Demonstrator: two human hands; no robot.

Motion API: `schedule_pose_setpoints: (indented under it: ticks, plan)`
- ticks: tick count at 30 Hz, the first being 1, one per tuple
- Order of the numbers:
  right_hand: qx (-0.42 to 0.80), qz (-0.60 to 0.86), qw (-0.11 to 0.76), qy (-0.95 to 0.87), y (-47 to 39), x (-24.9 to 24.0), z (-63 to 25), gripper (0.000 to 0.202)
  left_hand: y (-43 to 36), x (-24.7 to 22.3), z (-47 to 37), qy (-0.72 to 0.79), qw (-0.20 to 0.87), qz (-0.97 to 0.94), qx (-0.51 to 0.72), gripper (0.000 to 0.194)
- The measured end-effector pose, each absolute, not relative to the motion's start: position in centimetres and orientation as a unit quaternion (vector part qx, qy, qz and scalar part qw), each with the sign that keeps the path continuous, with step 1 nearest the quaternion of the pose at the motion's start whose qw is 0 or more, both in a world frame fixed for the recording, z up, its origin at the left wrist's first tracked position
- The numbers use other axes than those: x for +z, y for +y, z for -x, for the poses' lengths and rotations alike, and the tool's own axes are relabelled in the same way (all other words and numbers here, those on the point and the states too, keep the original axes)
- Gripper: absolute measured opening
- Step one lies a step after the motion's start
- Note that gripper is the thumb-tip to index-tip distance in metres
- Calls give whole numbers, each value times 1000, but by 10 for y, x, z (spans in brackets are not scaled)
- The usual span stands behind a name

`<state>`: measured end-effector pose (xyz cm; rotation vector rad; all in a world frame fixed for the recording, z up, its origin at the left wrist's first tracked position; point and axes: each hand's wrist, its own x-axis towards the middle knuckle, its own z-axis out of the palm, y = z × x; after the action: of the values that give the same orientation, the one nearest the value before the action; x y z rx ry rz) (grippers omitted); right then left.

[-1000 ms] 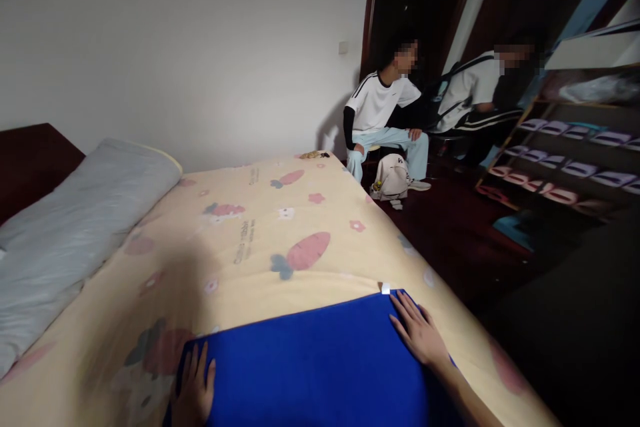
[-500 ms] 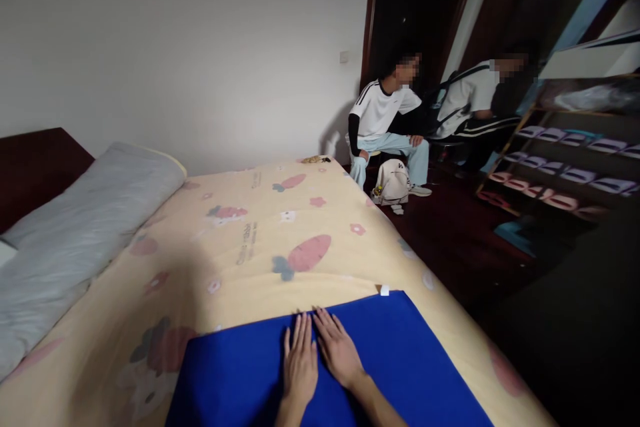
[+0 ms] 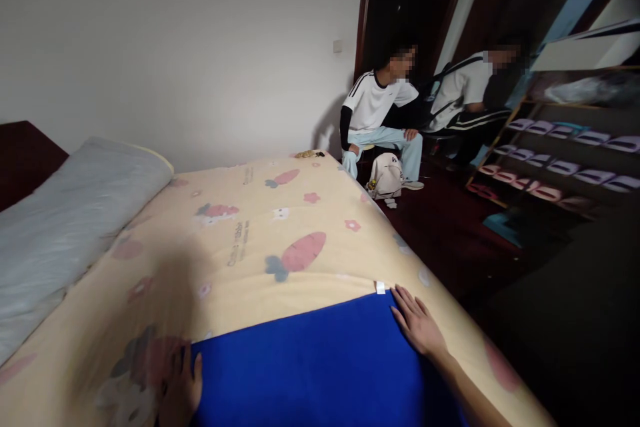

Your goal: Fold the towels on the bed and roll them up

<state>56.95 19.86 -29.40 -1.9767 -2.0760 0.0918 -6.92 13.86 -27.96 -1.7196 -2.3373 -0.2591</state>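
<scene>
A blue cloth (image 3: 305, 367) lies spread flat on the bed, its far edge slanting up to the right. At its far left corner is my left hand (image 3: 181, 384), in shadow, fingers stretched out along the cloth's edge. My right hand (image 3: 417, 324) rests flat over the far right corner with its fingers spread. A small white tag (image 3: 381, 288) sticks out at the far edge, just left of my right fingertips. Neither hand grips anything. The near part of the cloth runs out of view.
The bed sheet (image 3: 240, 307) has carrots and rabbits on it. A grey pillow (image 3: 85, 207) lies at the left. Beyond the bed's far right corner sit two people, with a white backpack (image 3: 387, 176) on the floor. A rack of slippers (image 3: 547, 160) stands at the right.
My hands have moved apart from the middle of the cloth's far edge, the left to the left corner and the right to the right corner. The view has shifted slightly.
</scene>
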Motion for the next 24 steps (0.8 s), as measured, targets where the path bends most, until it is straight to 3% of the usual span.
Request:
schedule_pose_setpoints:
  ticks: [7, 12, 19, 24]
  plan:
    - [-11, 679, 147, -719, 201, -300, -563, 61, 152, -265, 72, -821, 64, 558, -101, 62]
    - [-81, 687, 234, -684, 197, -288, -517, 59, 145, -249, -3, -791, 130, 580, -147, 60]
    - [59, 528, 234, -814, 146, -278, -349, 50, 127, -284, -184, -651, 32, 748, -128, 57]
    - [101, 518, 214, -822, 123, -283, -356, 51, 115, -294, -180, -624, -7, 773, -116, 53]
